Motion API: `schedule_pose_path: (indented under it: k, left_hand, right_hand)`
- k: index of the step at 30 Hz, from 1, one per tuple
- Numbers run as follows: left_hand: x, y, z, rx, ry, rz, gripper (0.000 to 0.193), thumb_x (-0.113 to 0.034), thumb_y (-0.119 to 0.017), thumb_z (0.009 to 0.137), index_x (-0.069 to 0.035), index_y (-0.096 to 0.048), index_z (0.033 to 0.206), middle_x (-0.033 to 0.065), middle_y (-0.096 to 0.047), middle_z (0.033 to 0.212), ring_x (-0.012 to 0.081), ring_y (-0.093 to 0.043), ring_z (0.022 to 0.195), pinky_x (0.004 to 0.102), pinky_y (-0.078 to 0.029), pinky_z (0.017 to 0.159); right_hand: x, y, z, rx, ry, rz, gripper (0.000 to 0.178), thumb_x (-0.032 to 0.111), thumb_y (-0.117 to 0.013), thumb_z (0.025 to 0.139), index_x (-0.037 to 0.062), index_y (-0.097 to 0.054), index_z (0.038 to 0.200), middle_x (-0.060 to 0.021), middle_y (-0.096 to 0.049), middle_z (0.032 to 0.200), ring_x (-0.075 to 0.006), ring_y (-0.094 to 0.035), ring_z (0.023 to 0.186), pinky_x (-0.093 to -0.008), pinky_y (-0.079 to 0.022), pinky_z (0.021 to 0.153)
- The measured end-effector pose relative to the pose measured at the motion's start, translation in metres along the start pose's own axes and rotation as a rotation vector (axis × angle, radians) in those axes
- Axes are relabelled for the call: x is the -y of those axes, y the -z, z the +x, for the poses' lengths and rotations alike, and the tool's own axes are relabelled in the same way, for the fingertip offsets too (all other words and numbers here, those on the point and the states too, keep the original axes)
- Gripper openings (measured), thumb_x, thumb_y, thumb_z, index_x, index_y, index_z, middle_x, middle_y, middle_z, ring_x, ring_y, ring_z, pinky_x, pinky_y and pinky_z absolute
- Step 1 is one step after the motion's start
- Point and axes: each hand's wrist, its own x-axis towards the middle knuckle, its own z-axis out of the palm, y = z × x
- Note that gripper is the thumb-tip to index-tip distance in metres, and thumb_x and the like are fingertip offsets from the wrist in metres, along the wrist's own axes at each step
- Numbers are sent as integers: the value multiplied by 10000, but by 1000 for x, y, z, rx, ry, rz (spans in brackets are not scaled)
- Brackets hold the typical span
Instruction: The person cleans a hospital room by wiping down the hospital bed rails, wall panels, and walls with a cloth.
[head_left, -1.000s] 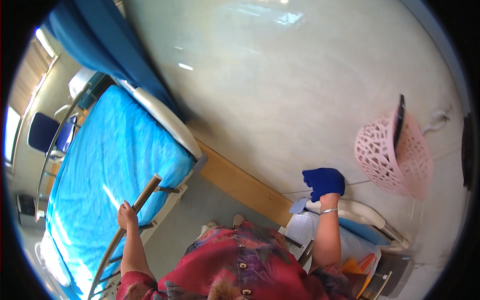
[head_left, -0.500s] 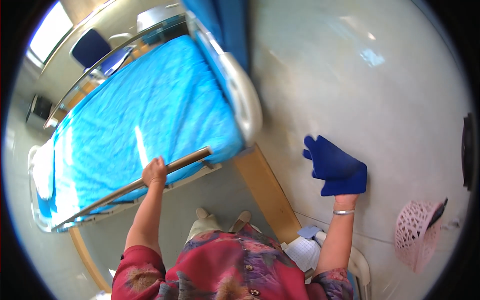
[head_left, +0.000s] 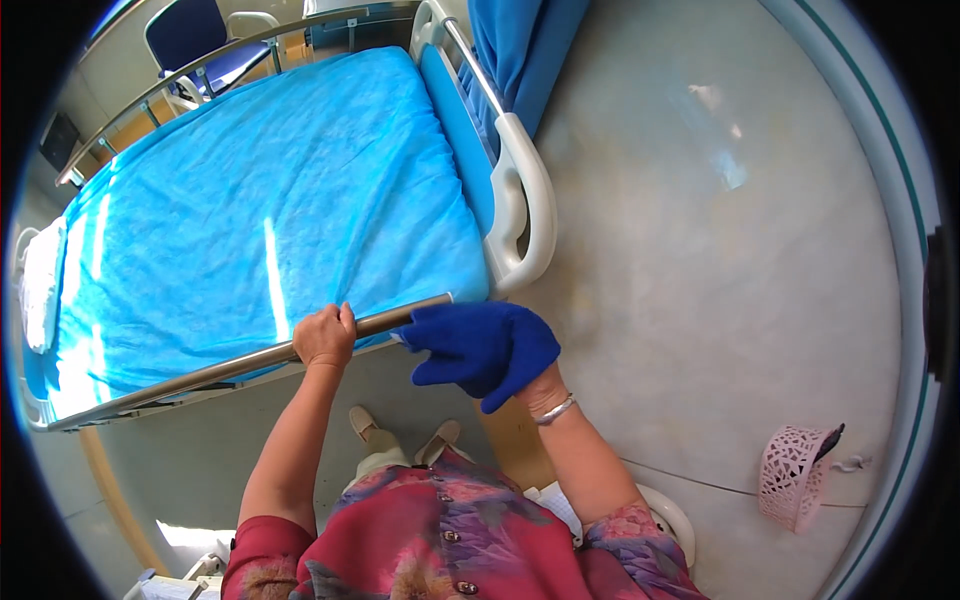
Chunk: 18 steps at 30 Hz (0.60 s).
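Note:
My left hand [head_left: 325, 336] is closed around the metal side rail [head_left: 200, 382] at the near edge of a bed. A dark blue cloth [head_left: 482, 350] covers my right hand [head_left: 541, 390]; only the back of the hand by the wrist shows, and the fingers are hidden beneath the folds. The cloth reaches the right end of the rail and appears to touch it. Beyond both hands lies the mattress [head_left: 270, 200] under a bright blue, wrinkled sheet. At the bed's right end stands a cream-and-blue end board [head_left: 535, 220].
A white pillow [head_left: 42, 285] lies at the bed's left end. Behind the far rail [head_left: 180, 75] stands a dark blue chair [head_left: 190, 35]. A blue curtain [head_left: 525, 50] hangs past the end board. On the floor to the right is a pink latticed basket [head_left: 790, 478].
My right hand has swung left with the blue cloth, from over the floor to the rail's end. The left hand keeps its grip on the rail. The view has shifted.

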Motion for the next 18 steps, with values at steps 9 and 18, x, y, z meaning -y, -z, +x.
schedule_pose_path:
  k: [9, 18]
  left_hand:
    - [14, -6, -6, -119, -276, -166, 243, -268, -530, 796, -100, -564, 623, 73, -568, 639, 269, -536, 637, 388, -406, 606]
    - [16, 0, -8, -132, -378, -269, 177, -241, -583, 757, -108, -558, 643, 54, -527, 653, 248, -515, 666, 363, -390, 630]
  right_hand:
    - [41, 38, -23, -477, 448, -197, 375, 256, -385, 906, -24, -511, 1121, -123, -560, 1097, -227, -532, 1003, -350, -415, 913]
    - [148, 138, -25, -1022, 261, -2238, 517, 376, -593, 728, -45, -557, 1026, -196, -559, 1053, -299, -522, 1032, -394, -344, 967]
